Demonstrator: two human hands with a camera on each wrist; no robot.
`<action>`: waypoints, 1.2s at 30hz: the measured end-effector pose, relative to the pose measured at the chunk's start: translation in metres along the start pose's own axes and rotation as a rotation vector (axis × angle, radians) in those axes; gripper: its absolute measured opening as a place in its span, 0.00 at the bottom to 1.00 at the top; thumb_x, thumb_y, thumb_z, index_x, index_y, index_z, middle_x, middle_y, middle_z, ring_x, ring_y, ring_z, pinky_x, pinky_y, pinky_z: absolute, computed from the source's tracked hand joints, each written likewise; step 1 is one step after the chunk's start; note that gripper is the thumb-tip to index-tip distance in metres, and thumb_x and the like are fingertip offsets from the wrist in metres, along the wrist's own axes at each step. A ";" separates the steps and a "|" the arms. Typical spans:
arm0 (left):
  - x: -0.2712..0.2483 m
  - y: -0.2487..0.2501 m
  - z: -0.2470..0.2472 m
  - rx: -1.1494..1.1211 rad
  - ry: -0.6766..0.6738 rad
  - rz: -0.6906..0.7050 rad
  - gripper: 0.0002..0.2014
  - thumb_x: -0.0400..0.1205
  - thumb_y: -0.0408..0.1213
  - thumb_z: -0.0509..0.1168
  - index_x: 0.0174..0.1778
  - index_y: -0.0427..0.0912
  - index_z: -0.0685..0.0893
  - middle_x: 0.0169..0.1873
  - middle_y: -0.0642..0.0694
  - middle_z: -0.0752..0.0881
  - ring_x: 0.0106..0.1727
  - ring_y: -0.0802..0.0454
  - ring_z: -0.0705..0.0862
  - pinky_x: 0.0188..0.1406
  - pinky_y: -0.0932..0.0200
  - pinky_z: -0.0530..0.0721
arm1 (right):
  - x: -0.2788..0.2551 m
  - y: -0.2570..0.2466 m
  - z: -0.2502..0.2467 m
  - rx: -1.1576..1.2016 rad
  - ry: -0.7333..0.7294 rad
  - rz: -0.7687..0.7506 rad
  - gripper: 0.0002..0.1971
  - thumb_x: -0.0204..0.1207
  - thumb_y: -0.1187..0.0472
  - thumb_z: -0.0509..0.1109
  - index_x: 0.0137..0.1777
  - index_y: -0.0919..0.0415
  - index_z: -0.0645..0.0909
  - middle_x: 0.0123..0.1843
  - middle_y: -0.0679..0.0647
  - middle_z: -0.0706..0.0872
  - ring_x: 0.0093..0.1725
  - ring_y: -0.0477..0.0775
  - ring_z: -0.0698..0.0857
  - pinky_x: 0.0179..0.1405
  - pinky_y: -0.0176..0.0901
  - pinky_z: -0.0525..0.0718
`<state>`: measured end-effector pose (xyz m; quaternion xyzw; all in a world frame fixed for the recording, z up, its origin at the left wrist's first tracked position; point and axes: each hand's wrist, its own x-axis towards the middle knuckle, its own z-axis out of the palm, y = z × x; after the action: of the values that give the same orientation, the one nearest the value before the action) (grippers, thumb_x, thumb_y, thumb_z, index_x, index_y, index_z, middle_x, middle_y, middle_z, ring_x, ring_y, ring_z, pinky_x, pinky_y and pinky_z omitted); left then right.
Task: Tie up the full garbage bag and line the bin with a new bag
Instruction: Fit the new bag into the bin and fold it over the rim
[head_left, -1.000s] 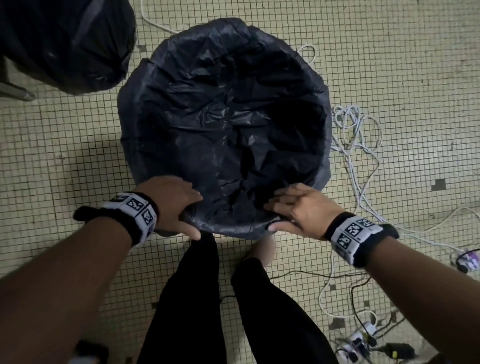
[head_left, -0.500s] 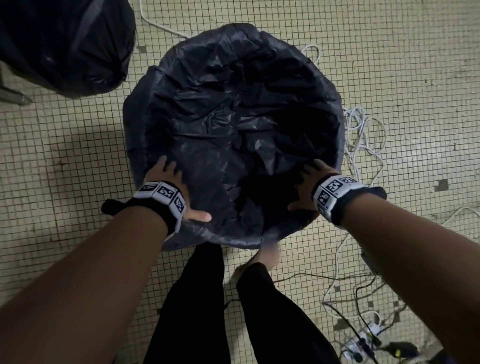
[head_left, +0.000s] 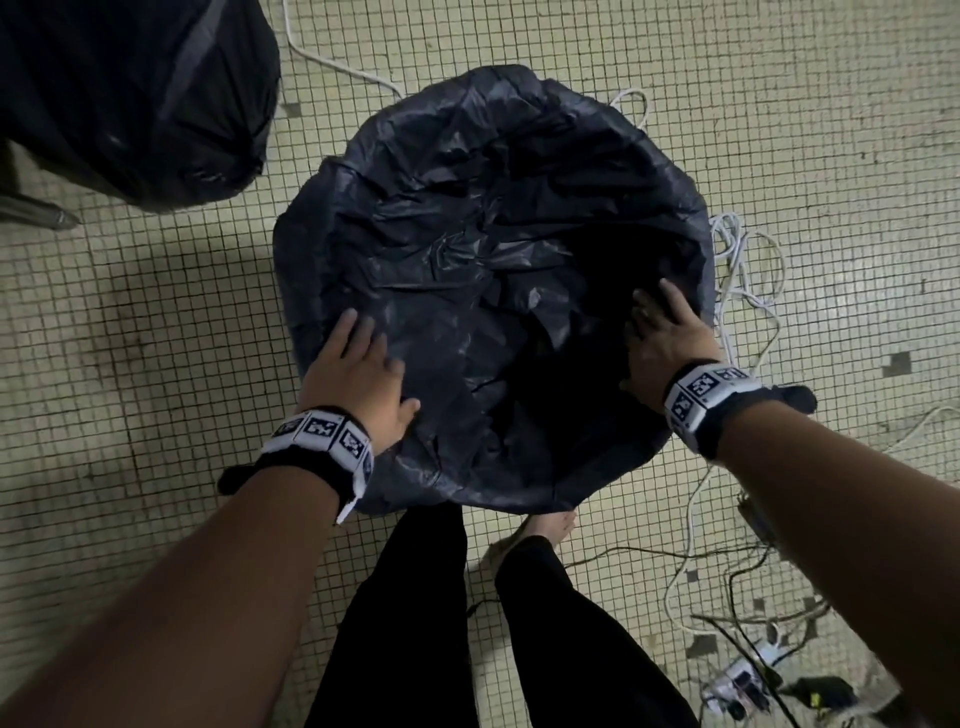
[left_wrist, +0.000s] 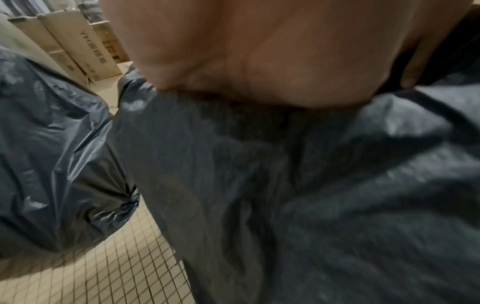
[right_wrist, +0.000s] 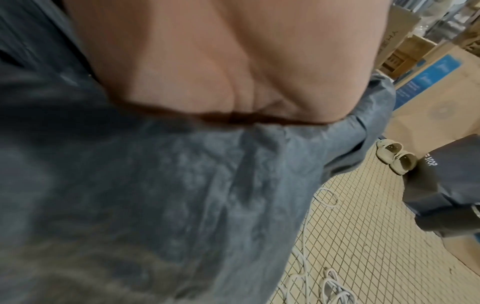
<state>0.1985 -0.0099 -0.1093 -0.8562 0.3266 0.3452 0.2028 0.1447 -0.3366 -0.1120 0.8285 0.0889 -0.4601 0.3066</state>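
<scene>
A round bin stands on the tiled floor, wholly covered by a new dark grey bag (head_left: 483, 249) that lines its inside and drapes over its rim. My left hand (head_left: 358, 364) lies flat on the bag at the rim's near left, fingers straight and spread. On the near right of the rim my right hand (head_left: 665, 332) presses flat, fingers pointing away from me. In the wrist views each palm rests on the crinkled bag (left_wrist: 298, 195) (right_wrist: 168, 195). The full, tied garbage bag (head_left: 130, 93) sits at the far left, also in the left wrist view (left_wrist: 52, 154).
White cables (head_left: 743, 291) coil on the floor right of the bin, and a power strip (head_left: 743, 686) with dark leads lies at the near right. My legs and a bare foot (head_left: 540, 530) stand just before the bin. Cardboard boxes (left_wrist: 78, 45) line the wall; slippers (right_wrist: 397, 158) lie beyond.
Both hands have let go of the near rim and slid outward and away along it, now lying flat on the bag at the left and right sides.
</scene>
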 end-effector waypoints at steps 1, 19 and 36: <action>-0.006 0.000 0.006 -0.086 0.114 -0.023 0.35 0.85 0.64 0.49 0.84 0.45 0.68 0.88 0.39 0.55 0.88 0.38 0.44 0.85 0.39 0.35 | -0.005 -0.002 0.002 0.011 0.024 0.026 0.36 0.83 0.37 0.44 0.87 0.56 0.57 0.90 0.58 0.50 0.88 0.63 0.34 0.80 0.71 0.27; -0.048 0.064 0.070 -1.801 0.396 -0.958 0.20 0.67 0.58 0.79 0.46 0.49 0.86 0.36 0.54 0.87 0.45 0.42 0.90 0.44 0.52 0.86 | -0.094 -0.111 0.064 2.006 0.457 0.531 0.42 0.76 0.57 0.76 0.84 0.44 0.55 0.69 0.56 0.85 0.67 0.63 0.84 0.71 0.56 0.80; -0.100 0.137 0.101 -2.232 0.189 -0.658 0.45 0.51 0.76 0.78 0.49 0.40 0.89 0.45 0.41 0.90 0.47 0.37 0.87 0.54 0.41 0.84 | -0.097 -0.060 0.079 2.118 0.547 0.619 0.40 0.72 0.46 0.79 0.80 0.51 0.63 0.70 0.59 0.79 0.64 0.58 0.84 0.67 0.55 0.82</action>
<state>0.0020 -0.0065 -0.1224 -0.6249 -0.3822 0.3062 -0.6080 0.0084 -0.3223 -0.0897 0.7299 -0.4892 -0.0122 -0.4773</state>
